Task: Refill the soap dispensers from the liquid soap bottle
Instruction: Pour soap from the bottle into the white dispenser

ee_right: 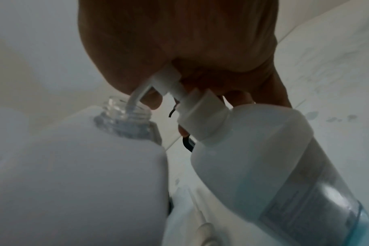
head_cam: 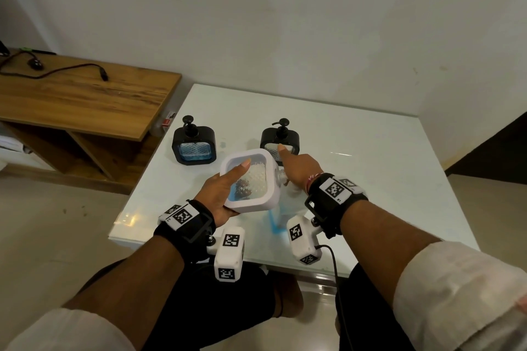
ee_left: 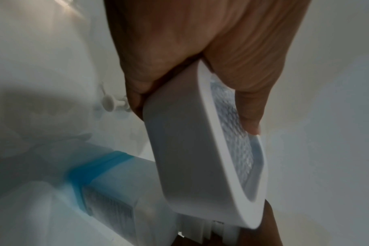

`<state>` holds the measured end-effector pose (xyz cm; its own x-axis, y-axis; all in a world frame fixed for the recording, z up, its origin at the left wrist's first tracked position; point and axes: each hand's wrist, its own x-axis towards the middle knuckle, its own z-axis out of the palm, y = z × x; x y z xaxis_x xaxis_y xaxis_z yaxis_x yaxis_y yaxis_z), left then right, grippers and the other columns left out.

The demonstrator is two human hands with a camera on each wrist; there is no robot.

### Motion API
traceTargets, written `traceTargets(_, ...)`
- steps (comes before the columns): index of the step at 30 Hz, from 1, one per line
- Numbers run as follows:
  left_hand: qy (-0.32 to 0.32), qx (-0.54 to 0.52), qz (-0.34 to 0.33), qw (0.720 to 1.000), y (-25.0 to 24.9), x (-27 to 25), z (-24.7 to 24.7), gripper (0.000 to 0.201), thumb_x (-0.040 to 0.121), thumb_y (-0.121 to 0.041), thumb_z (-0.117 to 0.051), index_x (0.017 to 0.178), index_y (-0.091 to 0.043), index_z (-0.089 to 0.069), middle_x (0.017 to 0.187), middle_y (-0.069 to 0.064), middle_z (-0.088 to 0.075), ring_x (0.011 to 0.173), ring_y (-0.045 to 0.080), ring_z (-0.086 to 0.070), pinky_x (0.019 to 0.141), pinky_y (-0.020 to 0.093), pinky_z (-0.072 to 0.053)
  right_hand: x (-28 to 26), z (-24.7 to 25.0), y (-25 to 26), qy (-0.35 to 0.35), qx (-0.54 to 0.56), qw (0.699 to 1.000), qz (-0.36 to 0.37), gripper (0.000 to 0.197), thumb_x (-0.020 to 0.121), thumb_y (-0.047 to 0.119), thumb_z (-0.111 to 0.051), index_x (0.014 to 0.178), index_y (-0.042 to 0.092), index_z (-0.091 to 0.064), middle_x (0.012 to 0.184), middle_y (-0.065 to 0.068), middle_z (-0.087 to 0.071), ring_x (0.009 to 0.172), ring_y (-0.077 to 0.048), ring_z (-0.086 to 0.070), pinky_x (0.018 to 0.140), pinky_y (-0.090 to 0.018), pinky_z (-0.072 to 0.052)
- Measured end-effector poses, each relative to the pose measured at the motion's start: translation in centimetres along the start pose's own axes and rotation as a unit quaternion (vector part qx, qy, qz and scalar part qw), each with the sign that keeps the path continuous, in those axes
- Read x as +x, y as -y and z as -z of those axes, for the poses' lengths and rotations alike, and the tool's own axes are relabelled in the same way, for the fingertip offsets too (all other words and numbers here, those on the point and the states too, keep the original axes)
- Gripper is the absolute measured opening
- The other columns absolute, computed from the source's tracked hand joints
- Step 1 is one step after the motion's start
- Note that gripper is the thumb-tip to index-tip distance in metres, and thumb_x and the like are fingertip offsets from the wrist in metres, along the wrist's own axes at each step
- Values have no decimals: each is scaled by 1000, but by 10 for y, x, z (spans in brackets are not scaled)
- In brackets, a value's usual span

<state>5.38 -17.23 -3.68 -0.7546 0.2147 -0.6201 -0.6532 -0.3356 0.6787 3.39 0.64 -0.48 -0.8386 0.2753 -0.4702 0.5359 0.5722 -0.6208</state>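
Spill risk: your left hand [head_cam: 219, 194] grips the tilted dispenser [head_cam: 251, 179]; right hand [ee_right: 179, 55] presses the bottle [ee_right: 274, 166] pump, spout barely in the neck (slips w/ any wobble).

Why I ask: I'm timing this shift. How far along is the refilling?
Done: the left black dispenser shows blue liquid, pump on. In hand: the left hand tilts the uncapped white dispenser while the right hand grips the soap bottle pump, spout in the open neck. Left: refit its pump; the right black dispenser looks pale, probably unfilled.
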Motion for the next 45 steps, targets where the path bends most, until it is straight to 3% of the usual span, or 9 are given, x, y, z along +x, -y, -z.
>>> traceTargets(3,0,1,-1,1000,1,0,1,57,63,-36,-82,116,-20,-68,117,13,-73,102,33,-69,73,49,-61,4,3,-3,27,40,999,-2,60,99,61,-26,86,11,-57,75,-6,-60,79,-21,-55,85,-31,-40)
traceTargets(7,-4,3,-1,1000,2,1,2,58,63,-37,-83,117,-21,-68,118,13,-72,105,34,-68,78,52,-60,3,5,-4,44,62,997,-7,60,96,66,-25,73,18,-53,70,-3,-58,70,-17,-54,83,-31,-38)
traceTargets(13,-12,8,0,1000,2,2,2,67,60,-38,-85,122,-18,-69,120,14,-74,106,35,-70,77,51,-61,5,-5,-1,-13,0,1000,-12,71,95,64,-31,127,6,-58,123,-15,-61,112,-30,-57,92,-33,-39)
traceTargets(19,-12,16,-1,1000,2,-2,1,55,60,-38,-83,111,-24,-69,117,12,-72,109,37,-67,84,55,-59,-3,6,-2,39,56,998,-3,70,95,68,-25,83,10,-60,76,-6,-61,76,-21,-55,78,-31,-37)
traceTargets(24,-20,23,-2,1000,2,0,0,69,55,-40,-87,118,-20,-69,120,14,-73,110,37,-68,86,56,-59,-1,-5,-3,-18,28,999,-15,71,93,68,-33,122,9,-60,114,-13,-62,103,-27,-57,84,-31,-38)
traceTargets(26,-19,22,-2,1000,2,0,-1,67,56,-40,-86,118,-19,-70,119,15,-73,107,36,-69,86,55,-59,1,-8,-4,-38,13,999,-18,73,93,67,-34,126,7,-59,122,-15,-62,108,-29,-58,88,-32,-40)
traceTargets(31,-10,12,-3,1000,3,-3,-2,52,63,-36,-83,110,-20,-69,113,13,-73,100,34,-68,88,56,-58,3,-2,-4,-1,53,999,-10,73,95,66,-30,128,7,-58,124,-14,-60,102,-26,-54,89,-32,-37)
traceTargets(41,-22,10,1,1000,1,-1,-2,68,57,-39,-87,120,-18,-70,121,15,-73,111,37,-69,90,58,-58,4,-7,-4,-50,15,998,-17,66,96,61,-36,126,7,-58,121,-14,-62,97,-26,-54,84,-30,-39)
traceTargets(45,-14,10,-4,1000,1,-4,-3,58,59,-37,-84,113,-20,-69,118,14,-73,102,34,-69,92,58,-57,7,1,-2,7,53,999,-6,71,95,66,-30,123,8,-60,114,-13,-62,97,-25,-54,88,-32,-38)
